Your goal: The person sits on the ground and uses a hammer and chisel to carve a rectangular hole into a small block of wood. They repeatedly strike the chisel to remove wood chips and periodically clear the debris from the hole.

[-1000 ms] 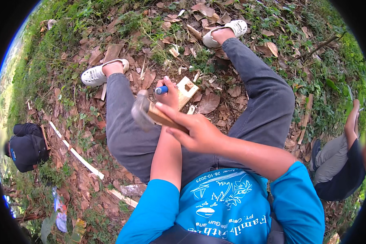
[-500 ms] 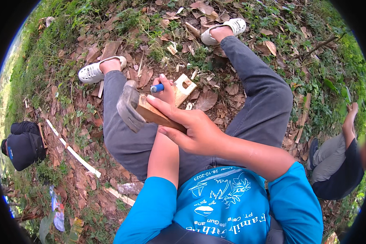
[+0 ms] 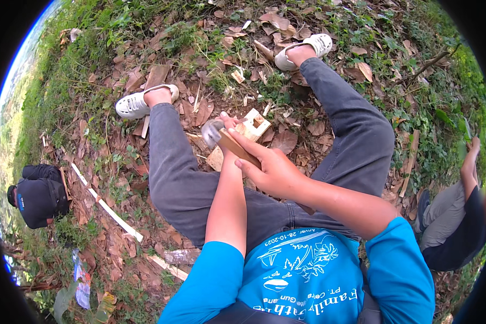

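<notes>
My right hand (image 3: 272, 167) is closed round the wooden handle of a hammer (image 3: 233, 146). Its metal head sits just in front of my left hand (image 3: 229, 121), partly covering it. My left hand is closed on a blue-handled chisel, whose blue handle is hidden behind the hammer head now but shows in the earlier head view. Whether head and chisel touch I cannot tell. Between my legs lies a pale wooden piece (image 3: 248, 128) with a square hole near its far end, on the ground beside my left hand.
Dry leaves and wood chips cover the ground round my shoes. A long pale wood strip (image 3: 107, 204) lies at the left, near a person in dark clothes (image 3: 38, 195). Another person (image 3: 453, 227) sits at the right, near a wooden stick (image 3: 410, 162).
The hammer has come down, away from the view, toward my left hand, and its head now covers the blue handle. The whole view has shifted slightly.
</notes>
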A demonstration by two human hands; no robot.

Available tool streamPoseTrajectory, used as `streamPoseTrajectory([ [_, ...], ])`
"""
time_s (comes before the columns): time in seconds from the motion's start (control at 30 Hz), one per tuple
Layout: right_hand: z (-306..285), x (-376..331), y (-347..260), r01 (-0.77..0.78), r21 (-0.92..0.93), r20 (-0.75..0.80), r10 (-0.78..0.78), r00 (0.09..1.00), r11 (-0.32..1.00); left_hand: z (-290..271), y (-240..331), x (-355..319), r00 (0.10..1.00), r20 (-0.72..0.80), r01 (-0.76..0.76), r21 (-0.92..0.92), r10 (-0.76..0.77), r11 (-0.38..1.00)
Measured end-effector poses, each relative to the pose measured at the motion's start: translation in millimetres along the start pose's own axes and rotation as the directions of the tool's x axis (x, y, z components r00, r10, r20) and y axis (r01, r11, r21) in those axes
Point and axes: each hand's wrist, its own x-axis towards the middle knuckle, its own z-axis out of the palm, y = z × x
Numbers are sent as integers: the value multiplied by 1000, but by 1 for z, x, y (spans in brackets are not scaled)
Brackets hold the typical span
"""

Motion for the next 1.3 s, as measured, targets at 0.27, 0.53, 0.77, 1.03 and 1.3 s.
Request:
streamPoseTrajectory([
  [0.27, -2, -41, -1, -49, 213, 301, -18, 953, 976, 28, 79, -12, 996, -33, -86, -73, 84, 994],
  [0.53, 8, -44, 14, -63, 304, 240, -12, 971, 951, 31, 61, -12, 992, 17, -126, 96, 125, 987],
  [0.77, 2, -33, 17, -78, 322, 175, 21, 984, 943, 31, 54, -10, 992, -1, -124, 223, 127, 967],
  [1.03, 8, -26, 21, -90, 277, 216, 29, 976, 957, 29, 53, -11, 987, 8, -162, 144, 162, 976],
  [1.3, 14, -32, 26, -84, 274, 216, 24, 976, 958, 34, 55, -11, 986, -13, -160, 151, 164, 976],
])
